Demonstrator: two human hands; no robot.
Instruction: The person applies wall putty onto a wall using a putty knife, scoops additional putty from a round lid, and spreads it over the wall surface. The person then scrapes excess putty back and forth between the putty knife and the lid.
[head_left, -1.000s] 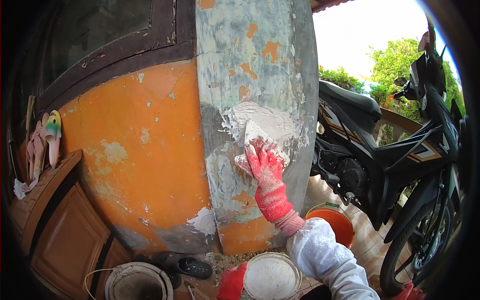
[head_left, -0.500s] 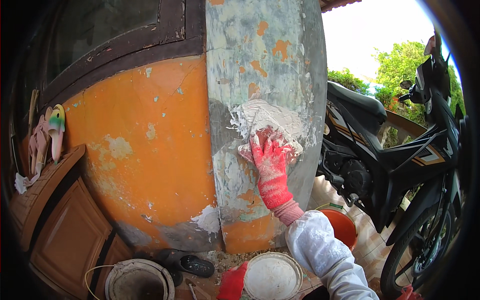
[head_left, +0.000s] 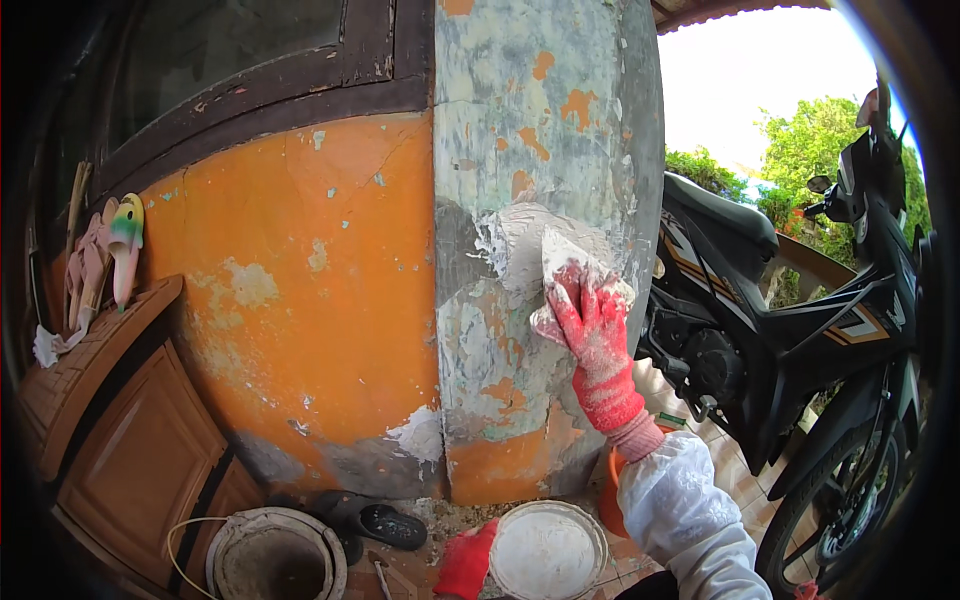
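My right hand (head_left: 598, 335), in a red, white-stained glove, grips a flat putty spreader (head_left: 549, 327) and presses it against the grey, peeling pillar (head_left: 480, 400). White paste coats the spreader, and a fresh smear of white putty (head_left: 525, 230) lies on the pillar to its upper left. Down at the lower edge, my left hand (head_left: 466, 562), also red-gloved, is closed on the left rim of a round, shallow white pan (head_left: 548, 552) with a whitish coated surface. The fingers of that hand are partly hidden.
A black motorcycle (head_left: 740, 300) stands close on the right. Behind my right forearm is an orange bucket (head_left: 610, 500). Lower left are a crusted bucket (head_left: 275, 560), dark sandals (head_left: 390, 525) and a brown wooden cabinet (head_left: 140, 440), with pale sandals (head_left: 125, 245) above it.
My right hand and the spreader have shifted right across the pillar, uncovering more of the smeared putty. My left hand stays at the pan's rim. The view has turned slightly.
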